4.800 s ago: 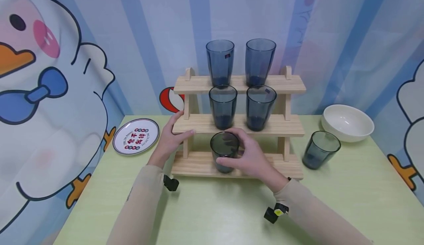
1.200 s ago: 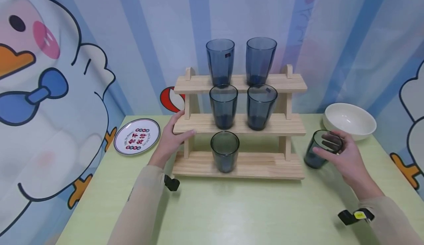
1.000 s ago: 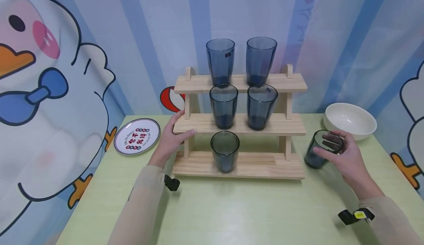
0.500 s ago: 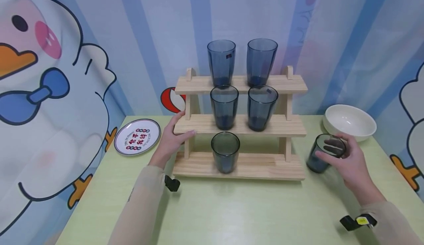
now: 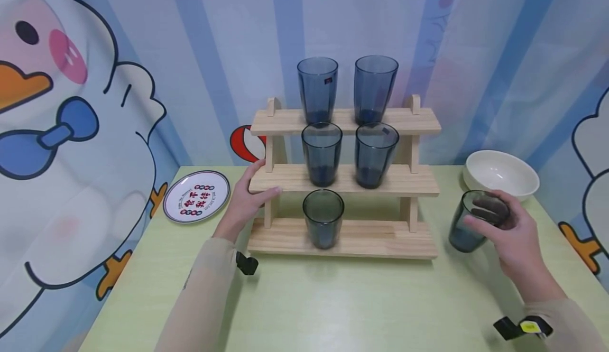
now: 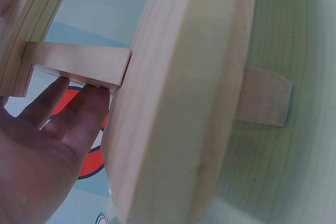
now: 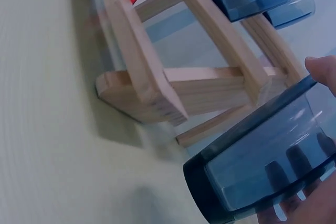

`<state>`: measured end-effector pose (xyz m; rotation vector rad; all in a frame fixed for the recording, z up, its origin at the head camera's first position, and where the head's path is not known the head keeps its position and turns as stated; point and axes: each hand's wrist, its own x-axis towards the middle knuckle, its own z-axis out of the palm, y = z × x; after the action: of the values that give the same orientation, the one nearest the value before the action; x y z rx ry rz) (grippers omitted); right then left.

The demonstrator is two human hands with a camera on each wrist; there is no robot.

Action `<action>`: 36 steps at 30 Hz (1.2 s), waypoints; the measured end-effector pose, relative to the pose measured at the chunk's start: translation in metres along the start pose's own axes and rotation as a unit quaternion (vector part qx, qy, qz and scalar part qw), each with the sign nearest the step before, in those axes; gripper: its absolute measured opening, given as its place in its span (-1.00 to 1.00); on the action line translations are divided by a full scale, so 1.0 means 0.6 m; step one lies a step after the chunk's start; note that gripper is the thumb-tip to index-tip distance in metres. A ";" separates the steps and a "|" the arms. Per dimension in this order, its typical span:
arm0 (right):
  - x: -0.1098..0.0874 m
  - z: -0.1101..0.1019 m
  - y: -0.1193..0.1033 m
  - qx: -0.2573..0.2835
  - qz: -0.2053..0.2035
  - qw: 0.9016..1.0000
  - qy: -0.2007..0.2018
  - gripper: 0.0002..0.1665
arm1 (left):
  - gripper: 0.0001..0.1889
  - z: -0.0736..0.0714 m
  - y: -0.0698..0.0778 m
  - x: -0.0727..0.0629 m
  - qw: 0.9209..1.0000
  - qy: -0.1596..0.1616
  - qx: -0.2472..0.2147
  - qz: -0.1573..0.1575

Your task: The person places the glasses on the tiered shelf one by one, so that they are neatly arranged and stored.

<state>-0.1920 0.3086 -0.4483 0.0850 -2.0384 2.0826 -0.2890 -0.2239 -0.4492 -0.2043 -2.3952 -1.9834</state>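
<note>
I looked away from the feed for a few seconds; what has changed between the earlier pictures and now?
The right hand let go of the glass on the bottom shelf, crossed to the loose glass by the white bowl, gripped it and has lifted it slightly, tilted, off the table. The left hand still rests on the wooden rack; the other glasses and the plate stayed put.

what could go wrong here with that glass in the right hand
1. The right hand grips the blue glass near its rim, tilted, seemingly off the table; a smooth glass held that way could slip.
2. The white bowl sits close behind it, so a careless swing might knock the two together.
3. The wooden rack already carries five glasses, and only the left hand steadies it; bumping a shelf edge could shake them.
</note>
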 end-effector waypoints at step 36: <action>-0.020 0.095 -0.055 0.080 -0.085 0.988 -0.099 -0.21 | -0.13 -0.001 0.002 0.000 1.000 -0.003 0.003 -0.017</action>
<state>-0.1803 0.2511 -0.4167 0.4928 -1.8859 2.1998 -0.2891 -0.2242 -0.4477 -0.1709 -2.4226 -1.9930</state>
